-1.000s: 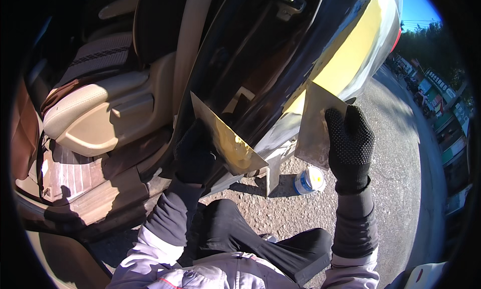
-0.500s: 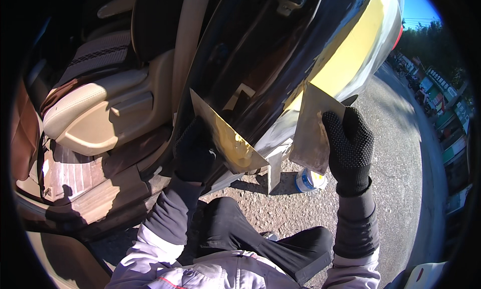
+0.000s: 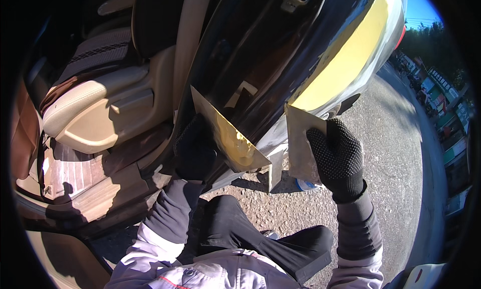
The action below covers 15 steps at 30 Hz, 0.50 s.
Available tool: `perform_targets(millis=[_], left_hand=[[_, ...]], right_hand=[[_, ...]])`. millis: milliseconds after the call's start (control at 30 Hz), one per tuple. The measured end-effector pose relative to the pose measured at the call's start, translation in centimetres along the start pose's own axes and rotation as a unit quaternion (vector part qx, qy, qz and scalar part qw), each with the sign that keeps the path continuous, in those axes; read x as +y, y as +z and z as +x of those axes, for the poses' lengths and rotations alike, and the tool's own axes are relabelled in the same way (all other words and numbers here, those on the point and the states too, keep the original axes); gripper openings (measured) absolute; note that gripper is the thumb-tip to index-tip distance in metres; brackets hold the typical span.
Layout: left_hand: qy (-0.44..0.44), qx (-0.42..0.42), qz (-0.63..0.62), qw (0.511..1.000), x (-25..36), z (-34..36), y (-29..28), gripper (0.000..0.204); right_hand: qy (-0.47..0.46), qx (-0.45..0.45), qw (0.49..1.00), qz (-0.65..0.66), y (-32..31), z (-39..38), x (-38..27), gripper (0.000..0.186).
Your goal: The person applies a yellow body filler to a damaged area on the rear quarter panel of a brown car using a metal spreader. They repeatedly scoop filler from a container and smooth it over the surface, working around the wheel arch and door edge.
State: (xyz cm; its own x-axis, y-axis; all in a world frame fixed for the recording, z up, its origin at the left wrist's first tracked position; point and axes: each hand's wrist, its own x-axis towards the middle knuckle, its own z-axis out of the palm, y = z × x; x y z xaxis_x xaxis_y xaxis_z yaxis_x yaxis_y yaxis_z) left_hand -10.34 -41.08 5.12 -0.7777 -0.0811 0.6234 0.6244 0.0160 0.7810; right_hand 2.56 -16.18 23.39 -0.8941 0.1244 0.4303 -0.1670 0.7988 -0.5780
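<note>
My left hand (image 3: pixel 193 151), in a dark glove, is closed on a flat metal plate (image 3: pixel 213 119) with a lump of yellow putty (image 3: pixel 239 150) on its face. In my right hand (image 3: pixel 338 156), gloved in black with pale dots, is a broad metal spreader (image 3: pixel 302 149). Its upper left corner is at the lower end of a yellow putty area (image 3: pixel 345 63) on the dark car body panel (image 3: pixel 260 106); whether it touches cannot be made out. The yellow area runs up the panel between dark paint and a whitish sanded band.
A beige car seat (image 3: pixel 95 108) and door sill (image 3: pixel 110 196) lie to the left through the open doorway. A white and blue can (image 3: pixel 306 185) stands on the gravelly ground (image 3: pixel 265 209), mostly behind the spreader. A road with roadside buildings runs along the right.
My right hand and the spreader have moved down and slightly left, showing more of the yellow putty's lower end and covering most of the can. My left hand stays nearly still.
</note>
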Motion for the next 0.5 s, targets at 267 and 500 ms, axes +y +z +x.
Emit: perform_targets(millis=[267,500], left_hand=[[0.008,-0.001,-0.022,1.000,-0.40,-0.20,-0.12,0.042],[0.011,-0.001,-0.031,0.999,-0.52,-0.17,-0.11,0.040]], right_hand=[[-0.056,0.049,0.997,-0.002,-0.46,0.02,0.33,0.016],[-0.075,0.062,0.995,0.016,0.08,-0.25,0.77,0.016]])
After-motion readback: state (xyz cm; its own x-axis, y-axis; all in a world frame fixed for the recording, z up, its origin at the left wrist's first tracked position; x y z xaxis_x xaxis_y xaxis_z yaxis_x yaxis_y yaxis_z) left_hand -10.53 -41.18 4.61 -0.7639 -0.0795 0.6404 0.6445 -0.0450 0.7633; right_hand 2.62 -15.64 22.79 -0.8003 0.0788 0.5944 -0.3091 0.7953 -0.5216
